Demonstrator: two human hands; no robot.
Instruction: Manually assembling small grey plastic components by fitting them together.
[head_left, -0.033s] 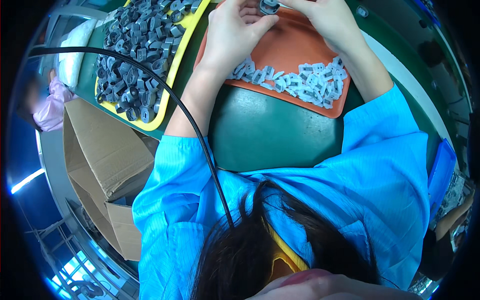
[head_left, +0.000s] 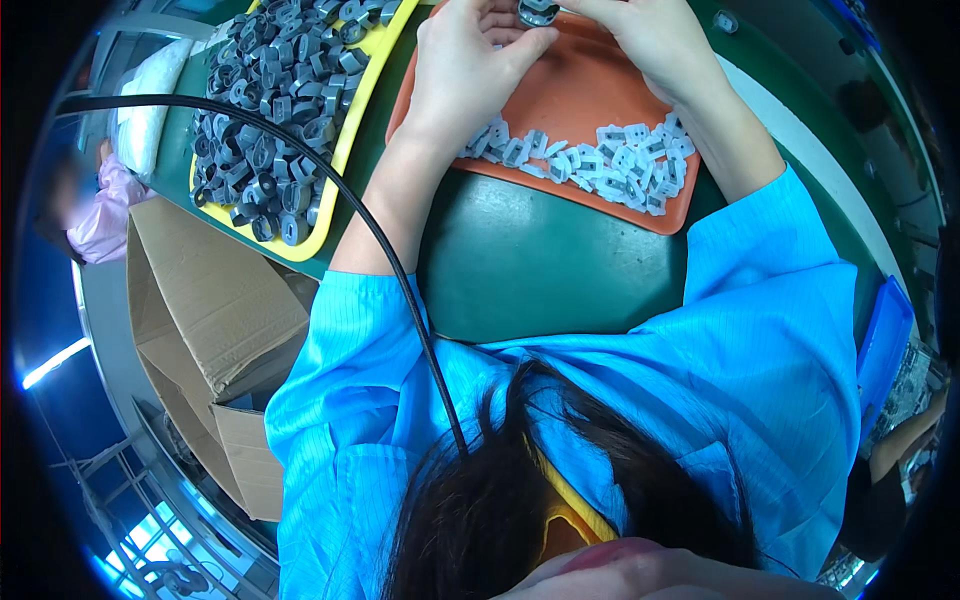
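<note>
A small round grey plastic part [head_left: 538, 13] is between my two hands at the top edge of the picture. My left hand [head_left: 475, 65] is closed on it, with the thumb below and curled fingers on its left side. My right hand [head_left: 645, 40] reaches it from the right, fingertips pinched at the part's edge; the picture's edge cuts off some of these fingers. Both hands are over an orange tray [head_left: 575, 85]. Small translucent white plastic pieces [head_left: 625, 165] lie heaped along the tray's near side.
To the left, a yellow tray [head_left: 325, 225] holds many grey round parts [head_left: 285, 100]. A black cable [head_left: 330, 175] crosses in front of my left forearm. An opened cardboard box [head_left: 215, 300] stands at the left, a blue bin [head_left: 885, 345] at the right. Other people are at both sides.
My right hand has shifted very slightly at the grey part. Otherwise the trays, pieces and left hand look the same.
</note>
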